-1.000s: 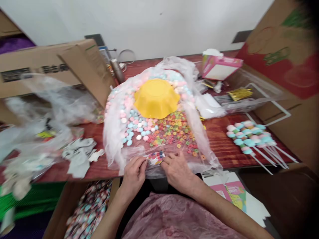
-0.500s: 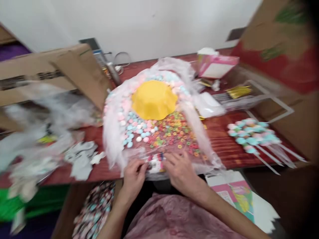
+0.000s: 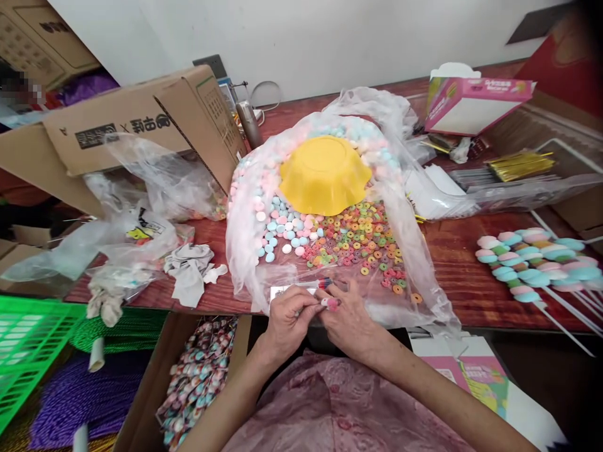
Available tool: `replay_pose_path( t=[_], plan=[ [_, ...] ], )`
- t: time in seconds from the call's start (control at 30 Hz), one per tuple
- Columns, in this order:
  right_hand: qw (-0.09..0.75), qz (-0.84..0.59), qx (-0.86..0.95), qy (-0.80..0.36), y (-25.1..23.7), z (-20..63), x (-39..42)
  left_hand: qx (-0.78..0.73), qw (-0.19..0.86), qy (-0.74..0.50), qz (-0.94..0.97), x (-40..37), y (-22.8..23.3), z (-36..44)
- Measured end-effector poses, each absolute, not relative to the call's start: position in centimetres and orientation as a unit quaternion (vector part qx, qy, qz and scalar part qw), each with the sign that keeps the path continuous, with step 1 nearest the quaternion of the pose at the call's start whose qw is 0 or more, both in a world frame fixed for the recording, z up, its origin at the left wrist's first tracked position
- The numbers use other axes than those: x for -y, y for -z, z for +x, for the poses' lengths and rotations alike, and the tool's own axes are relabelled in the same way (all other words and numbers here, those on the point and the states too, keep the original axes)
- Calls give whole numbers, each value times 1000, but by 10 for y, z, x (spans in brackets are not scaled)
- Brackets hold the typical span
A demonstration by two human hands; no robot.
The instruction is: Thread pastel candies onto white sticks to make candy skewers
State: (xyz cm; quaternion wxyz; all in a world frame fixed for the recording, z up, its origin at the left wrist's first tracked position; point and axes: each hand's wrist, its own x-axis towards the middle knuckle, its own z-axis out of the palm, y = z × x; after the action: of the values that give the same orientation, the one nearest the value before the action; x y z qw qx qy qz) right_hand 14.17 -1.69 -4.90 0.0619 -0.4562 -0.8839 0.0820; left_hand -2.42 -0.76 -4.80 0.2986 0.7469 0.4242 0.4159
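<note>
My left hand (image 3: 288, 320) is closed, thumb and fingertips pinched at a small pink-and-white piece (image 3: 331, 304). My right hand (image 3: 347, 321) meets it from the other side, its bent fingers around the same piece. What the piece is cannot be made out. Just behind my hands lie a white printed card (image 3: 279, 291) and something thin with red and blue tips (image 3: 325, 284). Beyond them, loose pink, blue and white candies (image 3: 282, 229) and colourful ring candies (image 3: 362, 242) spread over clear plastic (image 3: 245, 251), with an upside-down yellow bowl (image 3: 325, 176) on top.
On the right lie macaron-like candy skewers (image 3: 532, 263), a pink box (image 3: 480, 103) and a plastic tray with gold ties (image 3: 521, 166). A cardboard box (image 3: 141, 119) and plastic bags (image 3: 141, 232) stand left. Below sit a box of wrapped candies (image 3: 198, 376) and a green basket (image 3: 32, 351).
My hands have come together, with the small pink-and-white piece now between them. The white card sits left of its earlier place by my hands. The whole view has shifted and sharpened.
</note>
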Motion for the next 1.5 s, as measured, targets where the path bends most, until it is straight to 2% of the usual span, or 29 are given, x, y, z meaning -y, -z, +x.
replay_pose_path(
  t=[0.13, 0.3, 0.4, 0.73, 0.87, 1.0, 1.17, 1.27, 1.4, 1.5],
  plan=[
    [87, -455, 882, -87, 50, 152, 23, -470, 268, -421, 727, 7, 42, -17],
    [316, -483, 816, -42, 47, 169, 35, -501, 295, -354, 732, 4, 55, -23],
    [383, -504, 774, -24, 46, 175, 35, -476, 330, -362, 731, 2, 64, -22],
    [416, -492, 757, -109, 57, 184, 22, -406, 379, -407, 725, -2, 76, -27],
    [431, -472, 747, -185, 52, 188, 21, -391, 381, -419, 726, -1, 72, -26],
    [485, -453, 701, -260, 47, 192, 21, -383, 394, -425, 719, 0, 65, -23],
    [513, -403, 720, -235, 45, 194, 23, -378, 424, -414, 711, 0, 56, -17],
    [505, -402, 725, -240, 42, 198, 25, -367, 428, -416, 714, -1, 53, -15],
    [447, -387, 727, -350, 34, 207, 31, -358, 380, -425, 740, -1, 49, -14],
    [436, -386, 703, -408, 34, 210, 34, -334, 317, -429, 777, -3, 44, -13]
  ],
)
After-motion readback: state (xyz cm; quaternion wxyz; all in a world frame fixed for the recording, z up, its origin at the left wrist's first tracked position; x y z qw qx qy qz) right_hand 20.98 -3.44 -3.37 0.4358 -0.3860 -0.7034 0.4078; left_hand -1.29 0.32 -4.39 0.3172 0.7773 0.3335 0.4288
